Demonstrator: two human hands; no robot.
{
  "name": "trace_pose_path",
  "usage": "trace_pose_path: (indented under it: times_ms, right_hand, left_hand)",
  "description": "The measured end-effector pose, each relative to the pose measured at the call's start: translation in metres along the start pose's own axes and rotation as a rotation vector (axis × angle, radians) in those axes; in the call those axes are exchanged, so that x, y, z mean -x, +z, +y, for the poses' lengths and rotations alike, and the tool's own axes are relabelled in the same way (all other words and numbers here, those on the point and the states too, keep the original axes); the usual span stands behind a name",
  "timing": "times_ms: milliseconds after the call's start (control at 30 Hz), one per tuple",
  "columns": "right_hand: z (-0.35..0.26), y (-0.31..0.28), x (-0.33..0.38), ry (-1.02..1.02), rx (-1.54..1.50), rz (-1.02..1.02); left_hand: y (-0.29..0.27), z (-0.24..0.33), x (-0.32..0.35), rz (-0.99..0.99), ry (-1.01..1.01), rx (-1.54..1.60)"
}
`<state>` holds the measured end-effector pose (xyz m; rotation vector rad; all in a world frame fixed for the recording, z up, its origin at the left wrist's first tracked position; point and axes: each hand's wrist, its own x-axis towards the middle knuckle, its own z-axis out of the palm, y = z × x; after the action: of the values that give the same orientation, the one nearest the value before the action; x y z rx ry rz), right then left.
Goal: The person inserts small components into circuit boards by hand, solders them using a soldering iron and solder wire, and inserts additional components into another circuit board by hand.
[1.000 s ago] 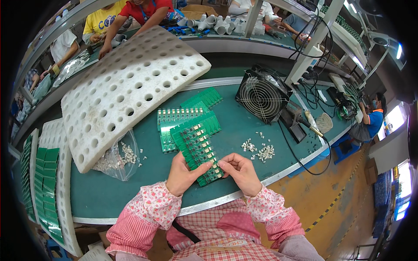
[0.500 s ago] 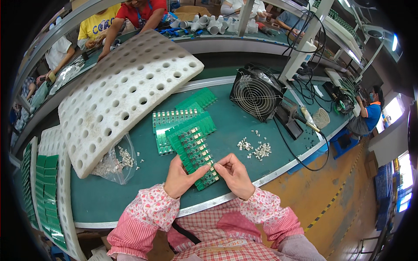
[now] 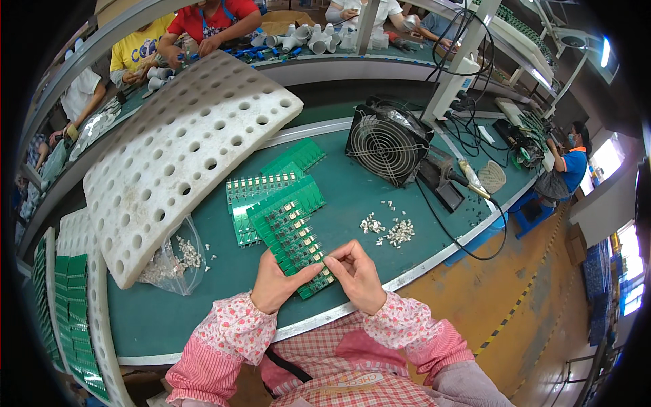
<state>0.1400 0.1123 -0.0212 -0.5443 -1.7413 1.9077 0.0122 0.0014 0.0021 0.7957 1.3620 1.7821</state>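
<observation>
My left hand (image 3: pixel 277 281) grips the near left edge of a green circuit board panel (image 3: pixel 285 227) with its thumb across the top. The panel carries a row of small white connectors and is held tilted above the table's front edge. My right hand (image 3: pixel 359 279) is closed in a pinch at the panel's right edge, near its lower end. Whatever sits between those fingertips is too small to make out. Beyond the held panel, more green circuit boards (image 3: pixel 240 220) lie stacked on the table, partly covered by it. Loose white connectors (image 3: pixel 400 233) form small piles to the right.
A white foam slab with holes (image 3: pixel 152 173) leans at the left, over a plastic bag of connectors (image 3: pixel 178 268). Upright boards (image 3: pixel 71 305) fill a rack at far left. A black fan (image 3: pixel 386 146), tools and cables (image 3: pixel 468 234) occupy the right. Co-workers sit across.
The view has shifted slightly, moving the scene left. My hands keep nearly the same grip on the panel. Across the bench, the person in red has drawn a reaching arm back in.
</observation>
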Motion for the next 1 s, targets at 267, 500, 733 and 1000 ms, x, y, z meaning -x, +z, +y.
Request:
trace_pose_path:
  times_ms: [267, 500, 733, 1000]
  right_hand:
    - [-0.016, -0.011, 0.001, 0.098, -0.004, -0.104]
    - [-0.026, -0.014, 0.005, 0.013, 0.237, -0.060]
    - [-0.037, -0.070, -0.039, -0.443, 0.974, 0.255]
    - [-0.026, -0.117, -0.073, -0.564, 1.388, 0.277]
  left_hand:
    - [0.000, 0.009, 0.004, -0.001, 0.066, -0.061]
    - [0.002, 0.010, 0.005, -0.028, 0.101, -0.181]
    - [-0.006, 0.005, -0.001, 0.043, -0.063, 0.065]
    - [-0.005, 0.003, -0.002, 0.036, -0.069, 0.086]
